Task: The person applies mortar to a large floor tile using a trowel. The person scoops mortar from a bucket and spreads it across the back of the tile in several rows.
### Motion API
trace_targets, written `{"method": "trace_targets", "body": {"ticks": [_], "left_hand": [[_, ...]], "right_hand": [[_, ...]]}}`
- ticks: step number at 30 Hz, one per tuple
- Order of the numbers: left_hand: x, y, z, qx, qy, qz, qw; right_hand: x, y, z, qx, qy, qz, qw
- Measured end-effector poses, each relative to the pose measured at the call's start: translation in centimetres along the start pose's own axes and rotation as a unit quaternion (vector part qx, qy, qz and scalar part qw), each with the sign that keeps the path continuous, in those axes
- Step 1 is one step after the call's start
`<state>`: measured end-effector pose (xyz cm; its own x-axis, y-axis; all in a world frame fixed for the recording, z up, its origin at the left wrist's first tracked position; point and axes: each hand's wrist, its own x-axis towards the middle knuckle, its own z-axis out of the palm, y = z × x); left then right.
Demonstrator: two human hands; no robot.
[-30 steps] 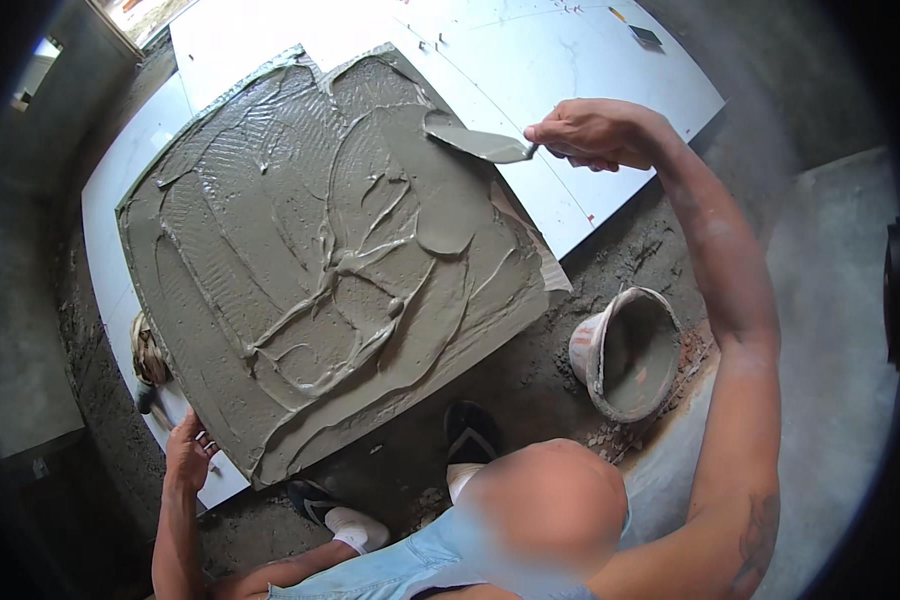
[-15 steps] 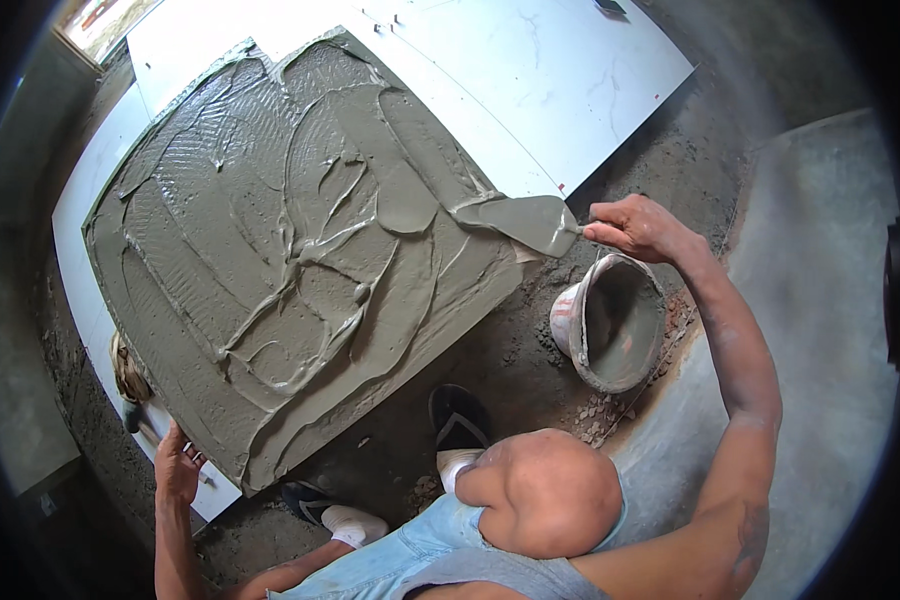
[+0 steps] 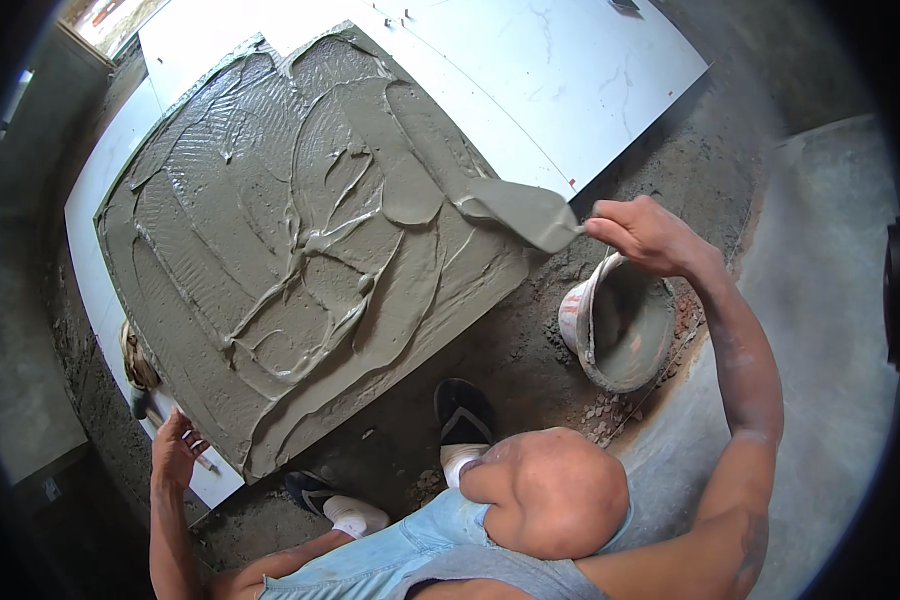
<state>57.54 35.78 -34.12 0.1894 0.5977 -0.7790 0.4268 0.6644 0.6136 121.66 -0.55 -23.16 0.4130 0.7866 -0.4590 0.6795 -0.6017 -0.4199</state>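
My right hand (image 3: 652, 236) grips a trowel (image 3: 530, 213) by its handle. The blade lies over the right edge of a large square tile coated with wet grey mortar (image 3: 260, 230), close to a ridge of it. Ridges and curved strokes mark the coat, and a small lump sits near its middle. At the tile's near left edge is my left hand (image 3: 175, 455), its fingers loosely bent and apart, with the fingertips close to that edge. Just below my right hand stands a bucket (image 3: 627, 325) with grey residue coating its inside.
White tiles (image 3: 530, 80) extend beyond and left of the coated one, with small spacers on them. A tool with a handle (image 3: 150, 412) and a tan bundle (image 3: 135, 357) lie by the left edge. My sandalled feet rest on dirty ground; rubble (image 3: 610, 415) lies near the bucket.
The view has shifted slightly. The trowel blade has turned a little, its far end now higher in the picture. My left hand stays by the tile's near left edge.
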Motion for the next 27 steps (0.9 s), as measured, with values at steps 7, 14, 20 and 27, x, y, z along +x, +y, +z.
{"method": "trace_targets", "body": {"ticks": [7, 14, 20, 27], "left_hand": [[-3.4, 3.8, -2.7, 0.114, 0.089, 0.052, 0.988], [-9.7, 8.7, -0.1, 0.284, 0.057, 0.223, 0.931], [-18.9, 7.7, 5.7, 0.382, -0.002, 0.352, 0.855], [-20.7, 3.8, 5.6, 0.364, -0.066, 0.312, 0.875]], "right_hand": [[-4.1, -2.7, 4.3, -0.014, -0.098, -0.017, 0.995], [-5.0, -7.8, 7.2, 0.159, -0.083, 0.087, 0.98], [-0.8, -13.4, 7.3, 0.333, -0.029, 0.156, 0.929], [2.5, -21.8, 10.3, 0.251, -0.216, 0.036, 0.943]]}}
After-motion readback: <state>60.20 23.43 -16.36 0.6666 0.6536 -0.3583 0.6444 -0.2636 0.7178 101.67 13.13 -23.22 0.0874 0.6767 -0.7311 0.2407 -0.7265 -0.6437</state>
